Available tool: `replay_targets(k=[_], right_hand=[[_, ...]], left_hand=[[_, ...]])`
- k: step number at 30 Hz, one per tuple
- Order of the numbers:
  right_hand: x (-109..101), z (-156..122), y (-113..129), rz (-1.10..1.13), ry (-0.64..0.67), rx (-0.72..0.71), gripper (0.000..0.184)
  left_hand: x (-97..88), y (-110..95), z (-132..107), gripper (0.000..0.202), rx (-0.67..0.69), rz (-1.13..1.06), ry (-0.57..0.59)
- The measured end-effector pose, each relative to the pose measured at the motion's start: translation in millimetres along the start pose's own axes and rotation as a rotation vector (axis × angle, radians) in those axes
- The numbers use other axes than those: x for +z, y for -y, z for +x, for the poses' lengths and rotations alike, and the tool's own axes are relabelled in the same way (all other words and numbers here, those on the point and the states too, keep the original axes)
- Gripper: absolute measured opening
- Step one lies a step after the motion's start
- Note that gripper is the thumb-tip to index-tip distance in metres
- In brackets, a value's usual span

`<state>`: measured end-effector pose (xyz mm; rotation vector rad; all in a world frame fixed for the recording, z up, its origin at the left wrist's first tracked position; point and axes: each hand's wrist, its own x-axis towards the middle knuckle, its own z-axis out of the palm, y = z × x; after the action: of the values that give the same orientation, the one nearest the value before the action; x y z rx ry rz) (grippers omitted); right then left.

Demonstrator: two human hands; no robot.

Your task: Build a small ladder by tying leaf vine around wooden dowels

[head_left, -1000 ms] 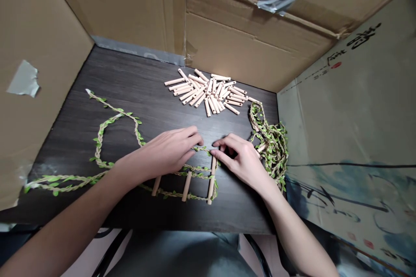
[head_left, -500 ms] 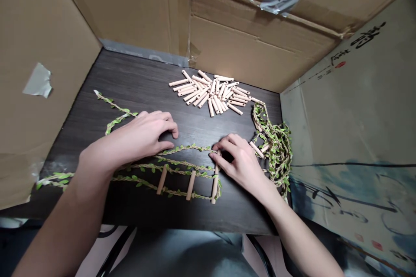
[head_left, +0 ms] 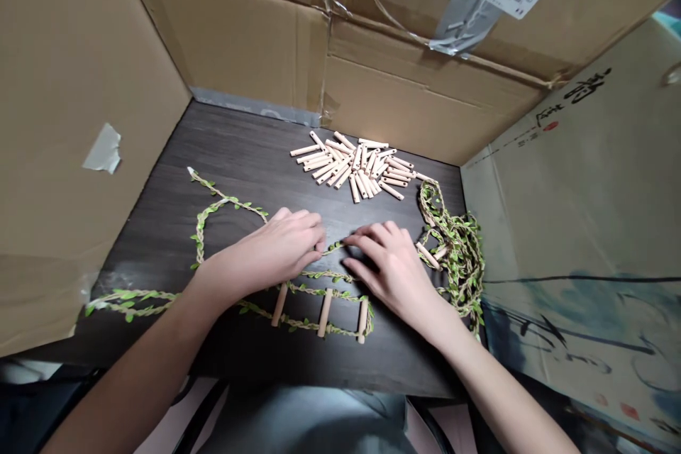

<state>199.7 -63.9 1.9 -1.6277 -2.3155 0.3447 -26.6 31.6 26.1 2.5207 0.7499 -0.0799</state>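
My left hand lies low over the table, thumb and fingers drawn together on a braided, green-leafed rope. My right hand faces it, thumb and forefinger apart, with the forefinger's tip at that same rope. Just below, another strand of leafy rope runs under the right thumb. Closer to me lies a small rope ladder, whose wooden rungs stand between two leafy cords; its end rung sits below my right hand. My left hand and forearm hide part of the ropes.
Many drilled wooden dowels are heaped at the back. A tangled pile of leafy rope with a few dowels lies at the right. Loose rope loops at the left. Cardboard walls enclose the table's back and sides.
My left hand has moved right, toward my right hand, and closed on the rope. My right fingers have come away from the end rung's top. The camera view has shifted slightly.
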Motion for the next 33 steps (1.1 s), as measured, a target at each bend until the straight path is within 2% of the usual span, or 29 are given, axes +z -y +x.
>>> replay_targets(k=[2, 5, 8, 12, 15, 16, 19, 22, 26, 30, 33], right_hand=[[8, 8, 4, -0.010, 0.021, -0.021, 0.018], [10, 11, 0, -0.035, 0.042, -0.017, 0.021], [0, 1, -12, -0.143, 0.037, 0.009, 0.022], [-16, -15, -21, -0.226, 0.074, 0.091, 0.014], [-20, -17, -18, -0.149, 0.048, 0.120, 0.007], [-19, -15, -14, -0.091, 0.014, 0.111, 0.010], [-13, -1, -3, 0.074, -0.040, 0.032, 0.037], [-4, 11, 4, 0.112, 0.043, -0.038, 0.019], [-2, 10, -4, 0.104, 0.070, -0.038, 0.020], [-16, -7, -22, 0.071, 0.100, 0.071, 0.025], [-26, -15, -22, 0.044, 0.129, 0.097, 0.021]], left_hand=[[1.1, -1, 0, 0.023, 0.007, -0.021, -0.007], [0.3, 6, -4, 0.014, -0.087, -0.011, -0.008], [-5.9, 22, -12, 0.017, -0.155, 0.016, -0.031], [-20.1, 40, -21, 0.032, -0.217, -0.015, -0.083], [-23.4, 35, -18, 0.038, -0.200, -0.057, -0.101], [-21.4, 30, -15, 0.039, -0.163, -0.080, -0.091], [-8.9, 10, -1, 0.035, -0.020, -0.140, -0.044], [2.7, -3, 8, 0.034, 0.033, -0.162, 0.018], [-0.3, 4, 5, 0.031, -0.026, -0.120, 0.000], [-16.7, 20, -5, 0.039, -0.074, -0.108, -0.066], [-21.1, 19, -6, 0.042, -0.118, -0.130, -0.070]])
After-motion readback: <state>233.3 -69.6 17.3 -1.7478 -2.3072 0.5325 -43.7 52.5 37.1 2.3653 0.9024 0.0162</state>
